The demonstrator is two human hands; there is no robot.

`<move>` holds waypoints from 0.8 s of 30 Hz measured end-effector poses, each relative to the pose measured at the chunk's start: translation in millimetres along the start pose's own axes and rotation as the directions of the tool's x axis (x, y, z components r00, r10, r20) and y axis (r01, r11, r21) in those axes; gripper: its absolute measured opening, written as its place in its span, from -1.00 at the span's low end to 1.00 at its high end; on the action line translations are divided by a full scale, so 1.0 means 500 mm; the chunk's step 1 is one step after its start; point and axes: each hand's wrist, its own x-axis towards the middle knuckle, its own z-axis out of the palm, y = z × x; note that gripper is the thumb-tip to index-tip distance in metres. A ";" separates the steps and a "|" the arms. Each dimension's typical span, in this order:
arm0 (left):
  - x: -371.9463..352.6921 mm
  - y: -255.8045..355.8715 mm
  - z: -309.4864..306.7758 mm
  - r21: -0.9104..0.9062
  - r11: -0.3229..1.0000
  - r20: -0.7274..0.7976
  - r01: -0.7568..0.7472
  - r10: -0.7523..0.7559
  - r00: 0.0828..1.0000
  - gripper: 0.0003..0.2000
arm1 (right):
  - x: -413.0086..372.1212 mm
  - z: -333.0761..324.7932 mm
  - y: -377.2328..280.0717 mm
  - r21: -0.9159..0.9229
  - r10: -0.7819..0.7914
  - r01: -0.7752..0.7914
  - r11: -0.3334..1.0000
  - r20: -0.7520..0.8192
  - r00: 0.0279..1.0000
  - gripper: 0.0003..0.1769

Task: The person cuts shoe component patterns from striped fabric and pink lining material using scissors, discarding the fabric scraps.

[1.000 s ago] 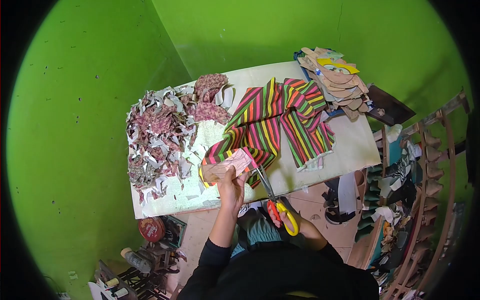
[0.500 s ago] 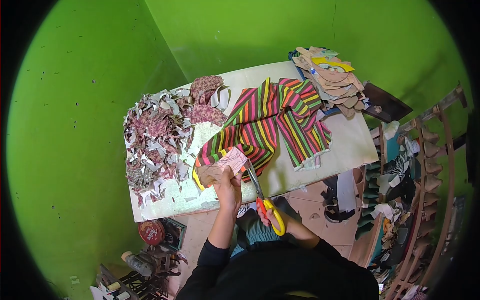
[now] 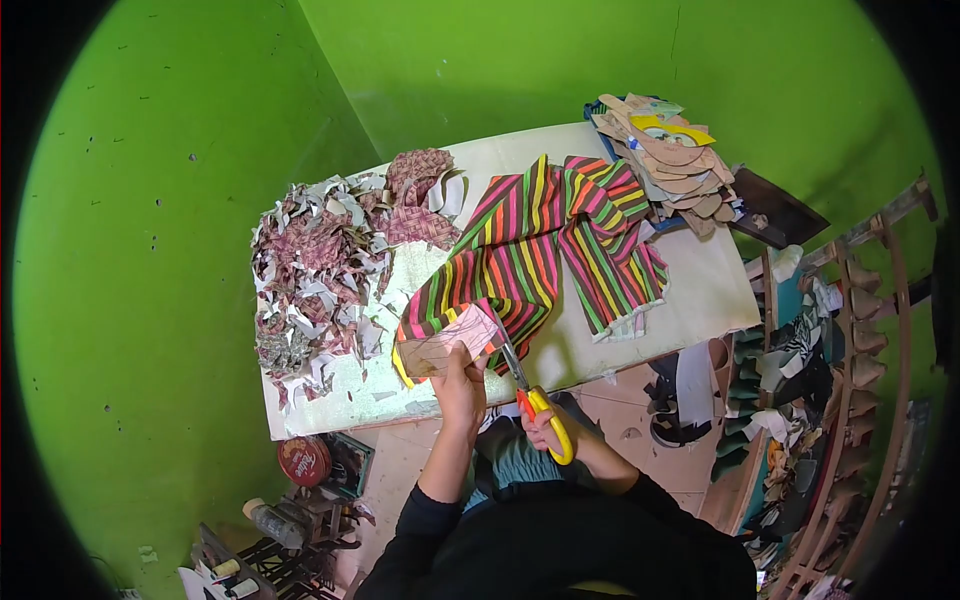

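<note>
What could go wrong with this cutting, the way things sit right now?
The scissors in the right hand cut close beside the left hand pinching the cardboard pattern; a slip might nick a finger. That one hand alone holds the pattern on the striped fabric, so it could shift and the cut might wander.

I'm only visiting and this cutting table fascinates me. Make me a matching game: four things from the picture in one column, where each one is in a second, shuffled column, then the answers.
Things
1. scissors
2. pattern piece
3. heap of scraps
4. stack of cardboard cut-outs

Places
A. far right corner of the table
B. held in the right hand
C. left part of the table
D. held by the left hand on the striped cloth

Pairs: 1-B, 2-D, 3-C, 4-A
</note>
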 end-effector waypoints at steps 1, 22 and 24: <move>0.000 0.000 -0.001 0.000 1.000 0.000 0.000 0.000 1.000 -0.75 | 0.000 0.002 -0.004 0.124 0.088 -0.085 0.989 -0.016 0.996 -0.47; -0.015 0.013 -0.008 0.038 0.997 0.004 0.068 -0.068 0.998 -0.78 | -0.023 0.018 0.002 -0.688 -0.500 0.324 0.650 -0.065 0.864 -0.69; -0.015 0.017 -0.010 0.042 0.997 0.033 0.069 -0.070 0.997 -0.79 | -0.020 0.007 -0.009 -0.575 -0.350 0.188 0.796 -0.184 0.918 -0.71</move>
